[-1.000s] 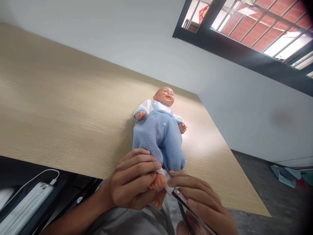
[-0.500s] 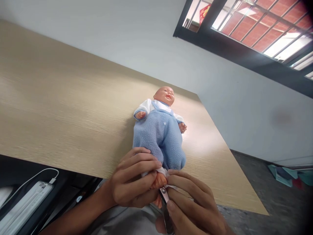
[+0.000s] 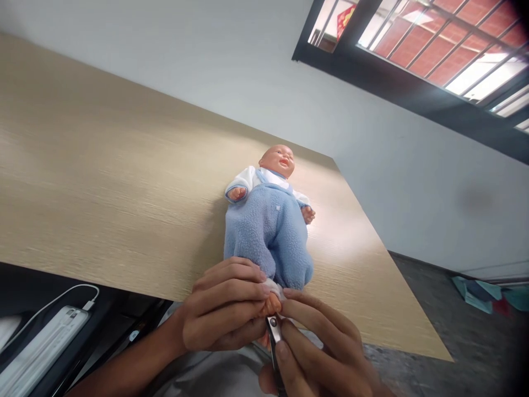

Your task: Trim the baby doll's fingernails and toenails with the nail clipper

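A baby doll (image 3: pixel 268 220) in a blue fleece suit with white sleeves lies on its back on the wooden table (image 3: pixel 103 182), feet toward me at the near edge. My left hand (image 3: pixel 223 314) is closed around the doll's orange foot (image 3: pixel 271 303). My right hand (image 3: pixel 318 353) pinches a small metal nail clipper (image 3: pixel 273 331), whose tip sits against that foot. The doll's other leg rests beside the held one.
A white power bank with a cable (image 3: pixel 45 342) lies on a dark surface at the lower left. A grey wall and a barred window (image 3: pixel 433 44) stand behind the table. Folded teal cloth (image 3: pixel 487 289) lies on the floor at the right.
My right hand has turned the clipper from lying flat to pointing up at the doll's foot and has brought it against the toes. My left hand keeps its hold on the foot.
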A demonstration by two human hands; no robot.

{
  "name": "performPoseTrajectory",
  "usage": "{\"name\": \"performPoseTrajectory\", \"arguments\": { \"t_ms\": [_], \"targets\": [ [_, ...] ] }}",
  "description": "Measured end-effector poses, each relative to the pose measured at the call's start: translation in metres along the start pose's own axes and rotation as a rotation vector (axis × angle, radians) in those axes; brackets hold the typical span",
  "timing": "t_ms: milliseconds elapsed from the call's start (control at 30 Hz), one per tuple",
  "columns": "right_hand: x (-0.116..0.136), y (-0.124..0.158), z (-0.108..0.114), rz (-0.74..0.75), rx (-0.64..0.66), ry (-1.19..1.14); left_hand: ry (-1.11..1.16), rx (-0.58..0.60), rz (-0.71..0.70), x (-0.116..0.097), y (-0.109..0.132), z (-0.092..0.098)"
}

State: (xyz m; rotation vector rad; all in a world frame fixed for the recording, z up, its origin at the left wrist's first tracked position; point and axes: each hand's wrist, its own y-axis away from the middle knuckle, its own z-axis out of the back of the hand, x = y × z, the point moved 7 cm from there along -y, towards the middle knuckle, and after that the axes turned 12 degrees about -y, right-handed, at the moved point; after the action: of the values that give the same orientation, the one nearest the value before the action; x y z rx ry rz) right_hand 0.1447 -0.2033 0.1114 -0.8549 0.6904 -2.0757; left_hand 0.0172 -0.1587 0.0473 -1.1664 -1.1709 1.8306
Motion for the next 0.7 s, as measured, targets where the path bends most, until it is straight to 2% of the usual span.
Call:
{"name": "performPoseTrajectory", "arguments": {
  "t_ms": [100, 167, 233, 700],
  "targets": [
    [0.001, -0.001, -0.002, 0.068, 0.033, 0.023, 0.041, -0.128, -0.049, -0.004, -0.005, 0.009],
    [0.004, -0.002, -0.004, 0.164, 0.08, 0.045, 0.036, -0.107, -0.066, -0.006, -0.008, 0.009],
    [0.005, -0.004, -0.005, 0.196, 0.095, 0.06, 0.02, -0.093, -0.075, -0.006, -0.009, 0.009],
    [0.009, -0.013, -0.008, 0.155, 0.085, 0.06, 0.062, -0.102, -0.072, -0.005, -0.008, 0.009]
  ]
}}
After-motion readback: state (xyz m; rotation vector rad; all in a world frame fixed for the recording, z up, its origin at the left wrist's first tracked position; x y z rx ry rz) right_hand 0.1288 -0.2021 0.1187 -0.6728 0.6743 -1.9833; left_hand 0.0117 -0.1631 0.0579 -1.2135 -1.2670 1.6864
